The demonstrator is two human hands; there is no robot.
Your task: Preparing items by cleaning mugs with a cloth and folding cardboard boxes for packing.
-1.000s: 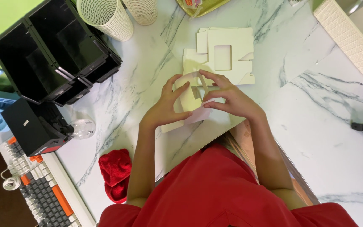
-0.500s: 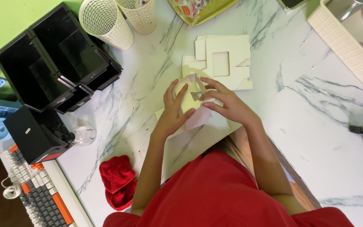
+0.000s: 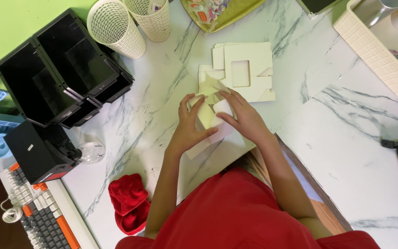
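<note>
Here, left hand [image 3: 190,125] and right hand [image 3: 242,117] gripping cream card box [image 3: 208,112] — black bins [image 3: 61,69] empty.

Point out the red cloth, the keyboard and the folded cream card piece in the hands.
red cloth [image 3: 127,203], head view, on its bunched middle.
keyboard [image 3: 47,223], head view, on its grey keys.
cream card piece [image 3: 207,114], head view, on the panel showing between the two hands.

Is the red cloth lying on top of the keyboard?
No, the red cloth lies on the marble table, apart from the keyboard at the left edge.
</note>
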